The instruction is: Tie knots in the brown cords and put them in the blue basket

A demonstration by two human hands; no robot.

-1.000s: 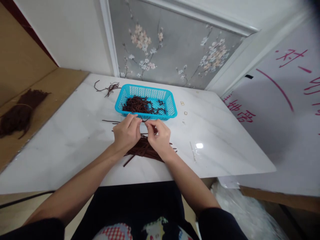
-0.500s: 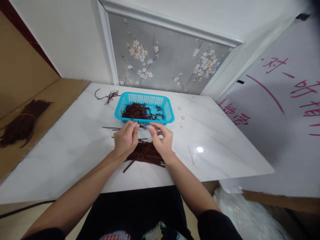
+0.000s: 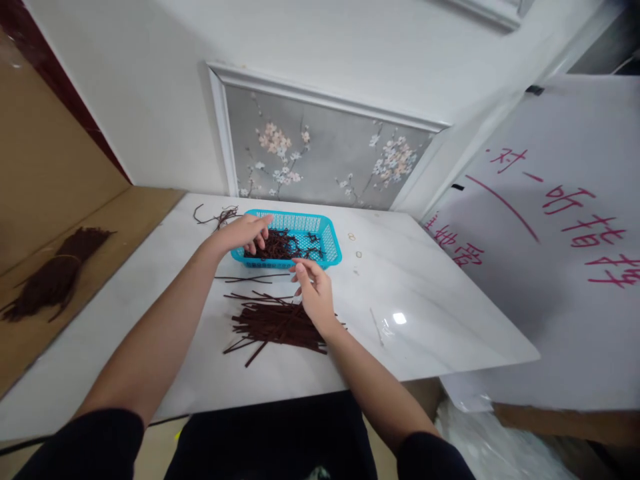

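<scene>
My left hand is over the left end of a blue plastic basket, fingers apart and nothing visible in them. In the basket lies a heap of dark brown knotted strips, partly hidden by that hand. My right hand is near the basket's front rim, its fingers loosely bent and apart, with nothing I can make out between them. Below it a pile of straight brown strips lies on the white table, partly covered by the right hand and wrist. A few single strips lie between pile and basket.
A tangle of brown strips lies left of the basket. Small rings and a thin pale stick are on the table at right. A tied brown bundle rests on cardboard at far left. A whiteboard stands at right.
My hands were close together at a small knotted strip before the basket. Now they are apart: my left has moved left and over the basket, opening. The knotted strip no longer shows between them.
</scene>
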